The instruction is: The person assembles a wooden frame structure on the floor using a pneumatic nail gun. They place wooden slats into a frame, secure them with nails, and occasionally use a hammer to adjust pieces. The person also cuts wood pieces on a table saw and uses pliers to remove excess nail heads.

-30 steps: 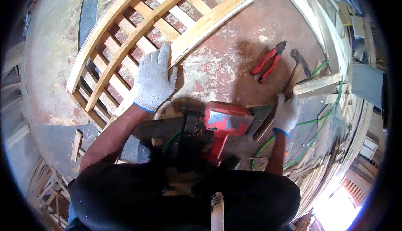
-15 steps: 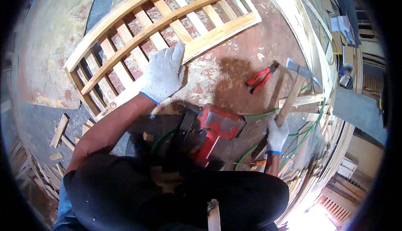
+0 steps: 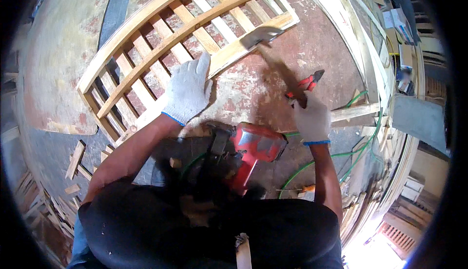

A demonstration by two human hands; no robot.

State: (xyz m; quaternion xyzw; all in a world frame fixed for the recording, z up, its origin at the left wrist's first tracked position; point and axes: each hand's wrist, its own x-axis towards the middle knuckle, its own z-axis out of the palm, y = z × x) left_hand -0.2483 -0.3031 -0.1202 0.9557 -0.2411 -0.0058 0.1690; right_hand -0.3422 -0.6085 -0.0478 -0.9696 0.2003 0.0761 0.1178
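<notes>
My left hand (image 3: 187,93), in a white knit glove, rests over the near rail of a curved wooden slatted frame (image 3: 170,39) and holds it, fingers pointing forward and thumb on the near side. In my right hand (image 3: 312,120), gloved too, is the wooden handle of a hammer (image 3: 279,70), blurred by motion. Its metal head is over the right part of that rail; whether it touches the wood I cannot tell. Red-handled pliers (image 3: 308,82) lie on the worktop, partly behind the hammer handle and my right hand.
A red and black nail gun (image 3: 256,142) lies close to my lap. A green hose (image 3: 373,135) runs along the right side. Long wood strips (image 3: 353,30) are stacked at the far right, and offcuts (image 3: 75,159) are scattered at the left.
My right hand has moved up and forward with the hammer, whose head has swung left from beside the pliers to above the frame's rail. My left hand stays on the frame.
</notes>
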